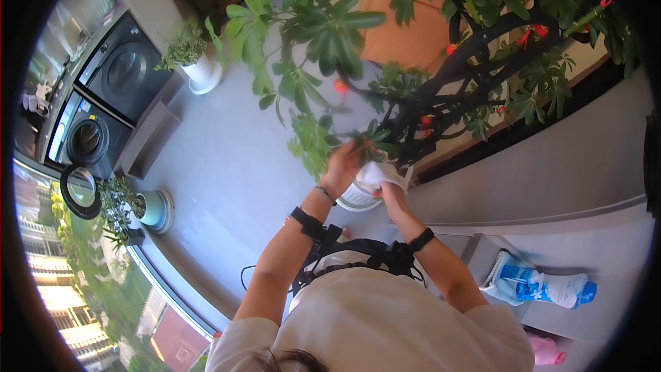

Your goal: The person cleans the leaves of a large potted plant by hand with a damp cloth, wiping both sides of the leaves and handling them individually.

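Head view, looking down: grey floor (231, 131) across the middle, pale and glossy. Window (103, 289) at lower left, buildings and trees beyond the glass. Large umbrella tree (451, 83) fills the upper right: dark, branching stems, glossy fingered leaflets, stems rising close behind the hands. Two dark front-loading machines (127, 62) at upper left; a round glass door (80, 191) stands out beside the lower one. Behind the foliage, an orange-tan upholstered piece (399, 31), partly covered; seat or cushion, cannot tell which.

Mid-sized: white ribbed pot (359, 198) below the tree's stems, in front of the person, part hidden by hands and forearms. Leafy plant in a white planter (200, 70) near the machines. Mint-green pot (151, 207) on a saucer by the window side. Blue-and-white bottle (544, 286) lying toward the right edge of the view, pink bottle (547, 350) below it.

Left hand (344, 167): raised at the low leaves just above the pot, fingers bent; whether they grip a leaf (380, 145) cannot be told. Right hand (391, 195): fingers closed on a bunched white cloth (375, 175), which hangs over the pot's near side, just right of the left hand.

Smallest: dark bracelet (326, 195) on the left wrist; red ornaments (340, 86) dotted among the branches.
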`<state>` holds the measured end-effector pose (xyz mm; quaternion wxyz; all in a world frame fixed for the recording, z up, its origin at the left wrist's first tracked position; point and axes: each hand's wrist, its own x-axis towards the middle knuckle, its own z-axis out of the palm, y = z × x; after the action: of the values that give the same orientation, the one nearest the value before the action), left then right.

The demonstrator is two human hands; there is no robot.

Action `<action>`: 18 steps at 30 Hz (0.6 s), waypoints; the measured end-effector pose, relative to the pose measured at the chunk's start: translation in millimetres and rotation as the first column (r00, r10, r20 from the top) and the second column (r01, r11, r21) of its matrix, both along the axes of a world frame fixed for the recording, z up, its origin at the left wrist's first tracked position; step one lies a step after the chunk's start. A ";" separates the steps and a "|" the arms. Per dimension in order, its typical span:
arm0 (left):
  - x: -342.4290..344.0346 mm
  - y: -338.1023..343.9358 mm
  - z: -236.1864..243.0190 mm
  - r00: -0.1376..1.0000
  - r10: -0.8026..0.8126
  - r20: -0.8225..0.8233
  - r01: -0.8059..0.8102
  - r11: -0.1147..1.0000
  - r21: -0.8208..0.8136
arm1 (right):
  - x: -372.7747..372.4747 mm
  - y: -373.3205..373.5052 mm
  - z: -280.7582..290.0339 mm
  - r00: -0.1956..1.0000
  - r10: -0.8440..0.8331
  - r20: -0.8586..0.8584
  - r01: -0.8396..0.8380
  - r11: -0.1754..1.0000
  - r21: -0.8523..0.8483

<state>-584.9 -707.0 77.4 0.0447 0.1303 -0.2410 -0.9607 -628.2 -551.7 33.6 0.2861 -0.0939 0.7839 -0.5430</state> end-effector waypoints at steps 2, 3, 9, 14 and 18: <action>1.6 2.0 3.0 0.999 0.027 -0.028 -0.026 0.997 0.066 | 3.5 -34.7 23.2 0.957 -0.176 0.229 0.207 0.971 -0.123; 4.5 2.9 9.6 1.000 0.010 -0.022 -0.008 0.996 0.094 | 4.7 -45.4 33.9 0.954 -0.181 0.238 0.216 0.968 -0.129; 8.9 6.5 16.7 0.998 0.056 0.016 -0.057 0.998 0.028 | 6.1 -62.9 48.1 0.936 -0.268 0.227 0.277 0.961 -0.010; 10.8 5.5 16.6 0.998 0.060 -0.038 -0.053 0.985 0.161 | 5.7 -54.9 30.1 0.939 -0.211 0.270 0.286 0.916 -0.282; 11.5 5.9 16.3 0.994 0.093 -0.050 -0.087 0.990 0.109 | 5.1 -60.1 42.1 0.920 -0.237 0.314 0.303 0.935 -0.183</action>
<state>-573.4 -701.1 93.7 0.0878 0.1168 -0.1821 -0.9724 -623.0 -611.7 75.8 0.3058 0.0633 0.6719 -0.6716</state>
